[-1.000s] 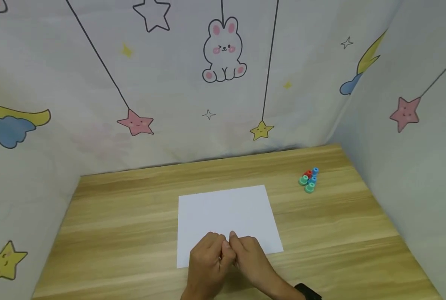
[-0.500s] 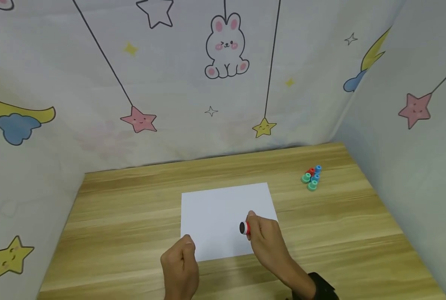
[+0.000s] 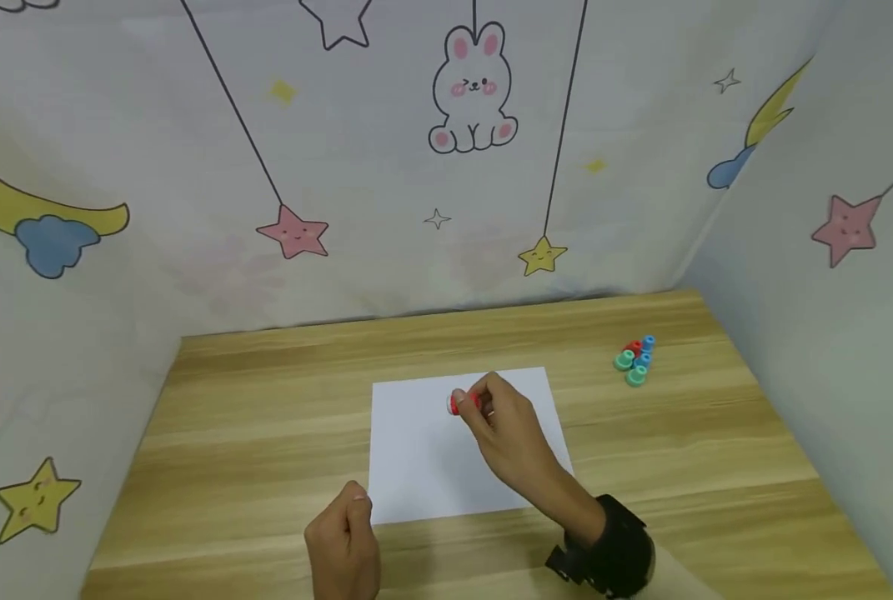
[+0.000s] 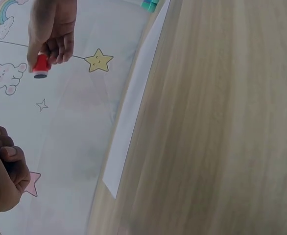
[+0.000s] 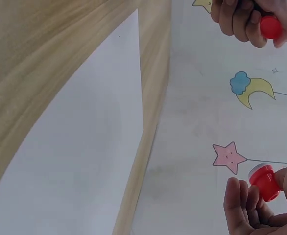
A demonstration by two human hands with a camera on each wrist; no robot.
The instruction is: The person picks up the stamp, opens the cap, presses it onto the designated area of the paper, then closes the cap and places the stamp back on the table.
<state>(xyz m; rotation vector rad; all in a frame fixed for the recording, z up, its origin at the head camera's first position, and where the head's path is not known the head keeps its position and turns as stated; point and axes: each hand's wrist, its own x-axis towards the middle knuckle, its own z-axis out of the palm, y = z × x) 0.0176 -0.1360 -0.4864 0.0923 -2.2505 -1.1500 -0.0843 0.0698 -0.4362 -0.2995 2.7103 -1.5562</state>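
Observation:
My right hand [image 3: 509,429] is over the sheet of white paper [image 3: 416,467], pinching a small red stamp [image 3: 466,403] between thumb and fingers. In the left wrist view the stamp [image 4: 40,67] has a white rim and a dark face turned downward, held above the paper. The right wrist view shows its red body [image 5: 265,183] close up. My left hand [image 3: 343,542] is curled beside the paper's near left corner. A round red piece, like the stamp's cap [image 5: 271,27], shows in the left hand's grip in the right wrist view; the head view hides it.
Several small stamps [image 3: 636,360], green, blue and red, stand in a cluster at the back right of the wooden table [image 3: 266,417]. A printed white curtain [image 3: 371,167] hangs along the back and sides. A black band [image 3: 611,550] circles the right wrist.
My hands, together at the paper's near edge at first, have come apart. The right one has carried the stamp forward over the paper, turning its dark face out of sight; the left has drawn leftward.

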